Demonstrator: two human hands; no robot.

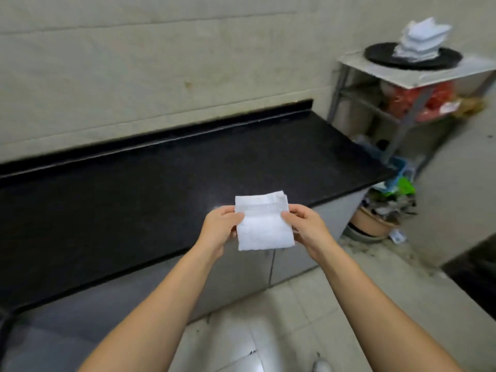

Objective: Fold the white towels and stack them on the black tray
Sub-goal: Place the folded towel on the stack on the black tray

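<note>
A folded white towel (264,221) is held in the air over the front edge of the black counter (134,200). My left hand (218,228) pinches its left edge and my right hand (306,226) pinches its right edge, thumbs on top. Far off at the upper right, a round black tray (381,56) sits on a small white-topped stand (418,76). A leaning stack of folded white towels (418,40) rests on that tray.
The counter runs along a tiled wall (161,63). Under the stand are shelves with red bags (418,99). A tan basin (371,224) and clutter lie on the floor beside the counter's right end. Pale floor tiles (295,318) stretch below my arms.
</note>
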